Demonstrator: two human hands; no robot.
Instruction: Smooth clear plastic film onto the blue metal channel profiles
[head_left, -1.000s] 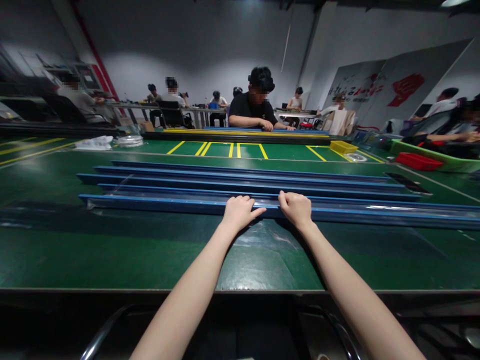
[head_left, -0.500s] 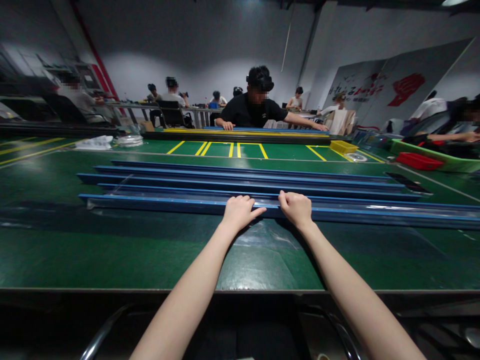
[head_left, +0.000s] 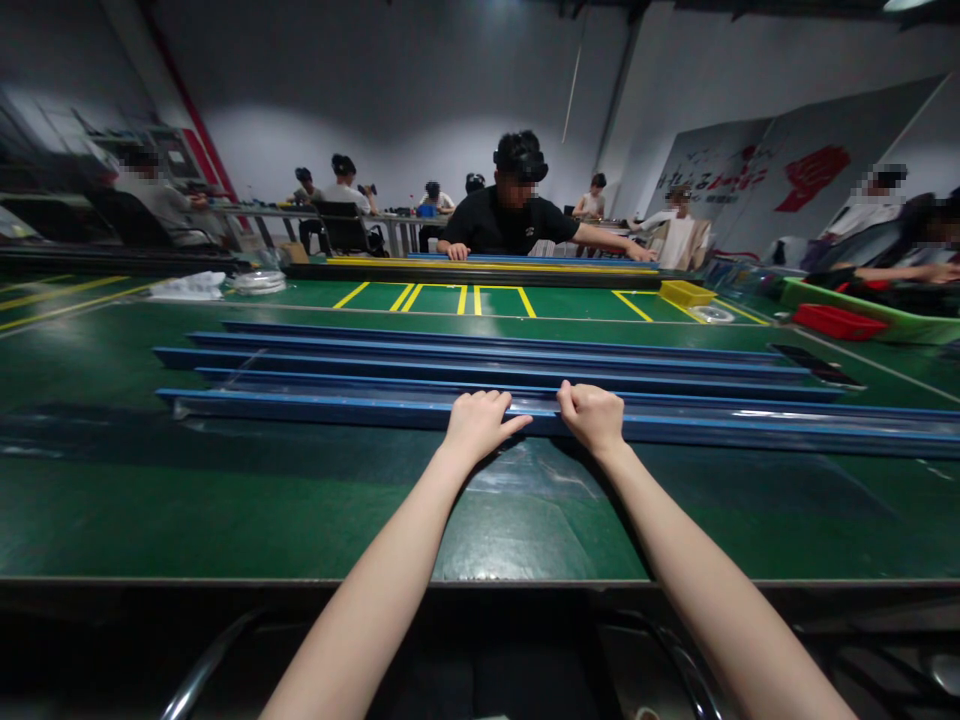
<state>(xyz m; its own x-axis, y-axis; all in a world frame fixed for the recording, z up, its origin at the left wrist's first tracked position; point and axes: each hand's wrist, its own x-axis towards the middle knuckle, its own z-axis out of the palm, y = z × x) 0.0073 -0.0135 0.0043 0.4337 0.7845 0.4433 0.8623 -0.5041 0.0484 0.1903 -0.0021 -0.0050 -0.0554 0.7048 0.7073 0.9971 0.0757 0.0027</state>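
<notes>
A long blue channel profile (head_left: 360, 411), with shiny clear film along it, lies crosswise on the green table (head_left: 247, 520). My left hand (head_left: 478, 425) is curled over the profile near its middle, with its thumb stretched along the front wall. To the right of it, a short gap away, my right hand (head_left: 594, 415) is closed at the same profile, thumb on top. The fingertips of both hands are hidden behind the front wall. More blue profiles (head_left: 420, 362) lie parallel just behind.
Across the table a co-worker (head_left: 517, 215) in a black top leans over yellow and blue strips (head_left: 495, 264). A dark phone (head_left: 817, 367) lies at the right. Beyond it are a yellow tray (head_left: 687, 293), a red tray (head_left: 838, 321) and a green bin (head_left: 907, 318).
My hands and the blue profiles have not visibly moved. At the far right, a person in the background has raised their head into view.
</notes>
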